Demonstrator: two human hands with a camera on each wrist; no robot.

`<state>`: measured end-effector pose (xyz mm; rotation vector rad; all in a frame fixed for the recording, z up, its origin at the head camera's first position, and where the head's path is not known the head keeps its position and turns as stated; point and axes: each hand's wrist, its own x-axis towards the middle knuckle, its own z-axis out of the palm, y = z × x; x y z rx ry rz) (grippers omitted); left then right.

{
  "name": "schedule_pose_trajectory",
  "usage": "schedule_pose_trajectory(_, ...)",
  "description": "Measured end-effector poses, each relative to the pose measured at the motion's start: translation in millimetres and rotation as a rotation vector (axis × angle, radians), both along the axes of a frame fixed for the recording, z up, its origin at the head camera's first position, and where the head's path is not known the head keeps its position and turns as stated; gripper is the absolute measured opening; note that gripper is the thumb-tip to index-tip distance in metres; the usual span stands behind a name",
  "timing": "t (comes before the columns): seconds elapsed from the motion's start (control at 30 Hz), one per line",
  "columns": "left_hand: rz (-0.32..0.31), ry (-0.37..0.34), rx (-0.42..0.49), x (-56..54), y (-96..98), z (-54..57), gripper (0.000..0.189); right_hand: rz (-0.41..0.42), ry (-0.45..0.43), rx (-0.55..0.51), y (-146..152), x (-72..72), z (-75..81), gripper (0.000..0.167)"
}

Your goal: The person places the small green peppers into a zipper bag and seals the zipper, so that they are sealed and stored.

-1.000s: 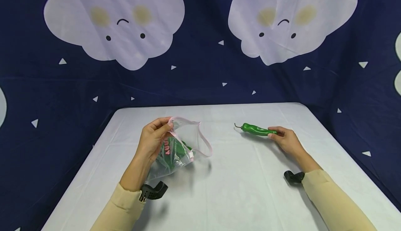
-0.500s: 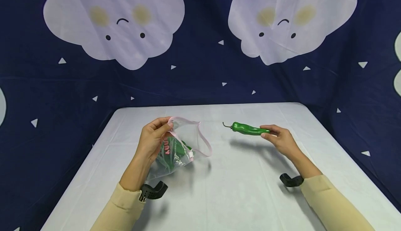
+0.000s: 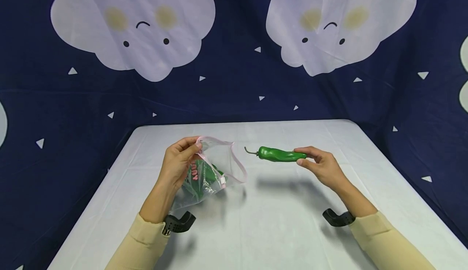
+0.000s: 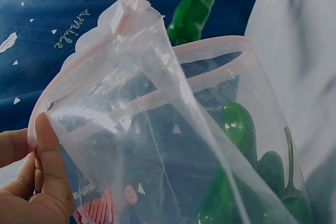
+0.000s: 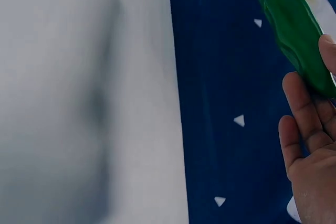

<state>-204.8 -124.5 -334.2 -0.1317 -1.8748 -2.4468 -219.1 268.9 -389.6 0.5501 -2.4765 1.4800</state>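
My left hand [image 3: 178, 160] pinches the rim of a clear zip bag [image 3: 226, 158] with a pink edge and pink lettering. The bag's mouth gapes toward the right. Inside it lie green peppers [image 4: 239, 129], seen through the plastic in the left wrist view. My right hand [image 3: 325, 166] pinches a long green chili pepper [image 3: 276, 154] by its tip, between thumb and fingers. The pepper lies level in the air, its curved stem pointing left, close to the bag's mouth. Its shadow falls on the table below, apart from it.
A white-covered table [image 3: 278, 229] lies under both hands. Behind it hangs a dark blue cloth [image 3: 234, 95] with white clouds and small triangles. A black wrist camera [image 3: 180, 222] sits on the left wrist and another black camera [image 3: 338, 218] on the right.
My right hand has carried the chili pepper leftward and up off the table, nearer the bag's mouth. The left hand and the bag have stayed in place.
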Motion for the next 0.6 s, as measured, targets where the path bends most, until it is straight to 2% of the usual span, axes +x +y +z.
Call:
schedule_pose_trajectory(0.27, -0.002, -0.003, -0.001, 0.1, -0.2, 0.2, 0.013, 0.084, 0.035, -0.017, -15.1, 9.3, 9.0, 0.030)
schedule_pose_trajectory(0.6, 0.006, -0.005, -0.030, -0.3, -0.4, 0.1, 0.017, 0.143, 0.039, -0.003, -43.3, 18.5, 19.4, 0.031)
